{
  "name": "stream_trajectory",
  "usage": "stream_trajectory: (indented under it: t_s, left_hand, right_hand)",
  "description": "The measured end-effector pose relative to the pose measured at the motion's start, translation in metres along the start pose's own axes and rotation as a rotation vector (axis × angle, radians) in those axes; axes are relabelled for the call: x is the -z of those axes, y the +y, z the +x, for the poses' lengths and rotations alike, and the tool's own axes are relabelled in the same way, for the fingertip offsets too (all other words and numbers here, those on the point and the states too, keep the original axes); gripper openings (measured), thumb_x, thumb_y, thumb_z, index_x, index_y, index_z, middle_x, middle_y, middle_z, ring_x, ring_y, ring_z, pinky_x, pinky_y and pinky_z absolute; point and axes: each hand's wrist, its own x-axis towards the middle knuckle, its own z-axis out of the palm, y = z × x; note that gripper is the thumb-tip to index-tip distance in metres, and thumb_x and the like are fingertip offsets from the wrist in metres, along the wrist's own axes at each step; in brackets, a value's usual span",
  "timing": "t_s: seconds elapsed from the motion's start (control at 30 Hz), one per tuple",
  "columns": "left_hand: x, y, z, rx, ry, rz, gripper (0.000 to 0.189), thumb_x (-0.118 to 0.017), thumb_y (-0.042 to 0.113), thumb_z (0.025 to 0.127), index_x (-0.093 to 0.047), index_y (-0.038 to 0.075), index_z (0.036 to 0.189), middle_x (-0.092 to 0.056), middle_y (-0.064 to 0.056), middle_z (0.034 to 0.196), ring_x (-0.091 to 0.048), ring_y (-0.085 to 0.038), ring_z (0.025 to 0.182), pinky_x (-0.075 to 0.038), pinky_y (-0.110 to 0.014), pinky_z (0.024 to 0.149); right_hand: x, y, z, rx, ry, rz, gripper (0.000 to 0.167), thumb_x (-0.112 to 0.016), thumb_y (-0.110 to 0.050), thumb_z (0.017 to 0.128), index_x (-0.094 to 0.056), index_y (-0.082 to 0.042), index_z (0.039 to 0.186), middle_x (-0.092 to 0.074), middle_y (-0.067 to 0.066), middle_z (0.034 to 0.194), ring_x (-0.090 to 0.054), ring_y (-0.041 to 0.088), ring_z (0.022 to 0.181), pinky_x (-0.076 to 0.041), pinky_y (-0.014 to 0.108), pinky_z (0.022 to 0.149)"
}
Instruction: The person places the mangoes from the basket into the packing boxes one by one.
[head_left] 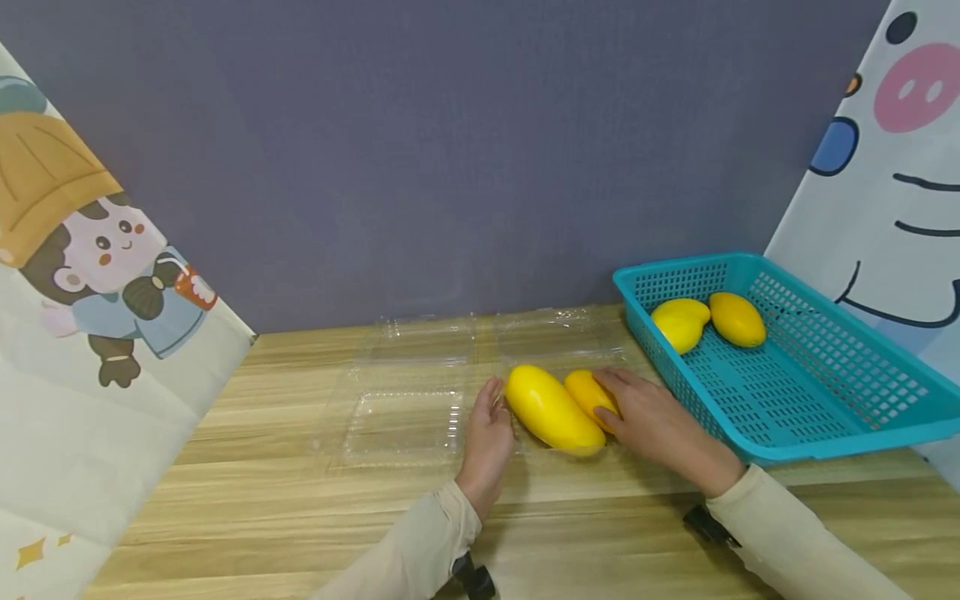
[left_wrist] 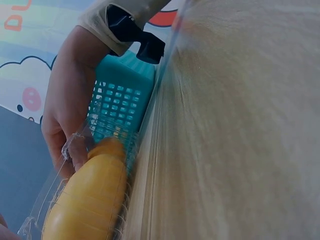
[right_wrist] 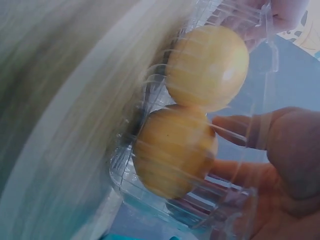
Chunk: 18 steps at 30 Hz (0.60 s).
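"What is your right hand (head_left: 648, 412) on?"

"Its thumb and fingers curl round the smaller mango (head_left: 583, 390), a smooth, orange-yellow oval."

"And the other fruit?"

"The larger mango (head_left: 551, 410), longer, brighter yellow and glossy, lies touching it. Both sit inside the right container (head_left: 553, 335), thin clear plastic with ribbed walls, opened out toward the back."

"Your left hand (head_left: 489, 446)?"

"It's at that container's left side, fingers nearly straight, holding nothing; you can't tell from here whether the tips press the plastic. Just beside it lies the left container (head_left: 405, 423), also clear plastic, squarish and opened."

"The surface and the room?"

"You're at a table (head_left: 285, 517) with pale, streaky wood grain. To your right, a turquoise plastic basket (head_left: 817, 452), pierced with small holes, holds a yellow mango (head_left: 681, 325) beside an orange mango (head_left: 737, 320). A plain grey-blue panel (head_left: 450, 167) stands behind; a white sheet (head_left: 168, 417) printed with a cartoon figure flanks your left, another printed sheet (head_left: 847, 242) with a pink snout your right."
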Motion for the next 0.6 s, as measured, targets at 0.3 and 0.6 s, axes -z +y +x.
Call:
stream_trajectory:
  t_s: [0.3,0.6]
  left_hand:
    - [-0.0003,0.0006,-0.0006,-0.002,0.004,0.017,0.056,-0.032,-0.001,0.101,-0.026,0.005,0.156,-0.030,-0.017,0.161,-0.031,-0.040,0.148,-0.028,-0.054,0.123]
    - [0.0013,0.0033,-0.0011,0.004,-0.003,0.013,0.058,-0.032,-0.005,0.099,-0.025,0.005,0.156,-0.030,-0.017,0.162,-0.030,-0.040,0.148,-0.028,-0.053,0.123]
  right_hand:
    - [-0.0007,-0.0008,-0.0016,0.026,-0.015,0.004,0.053,-0.059,-0.022,0.100,-0.046,0.003,0.145,-0.048,0.026,0.148,-0.050,0.044,0.133,-0.045,0.059,0.108]
    - [0.0021,-0.0003,-0.0014,0.002,-0.043,0.024,0.055,-0.057,-0.024,0.101,-0.044,0.002,0.147,-0.046,0.026,0.150,-0.048,0.046,0.134,-0.043,0.061,0.109]
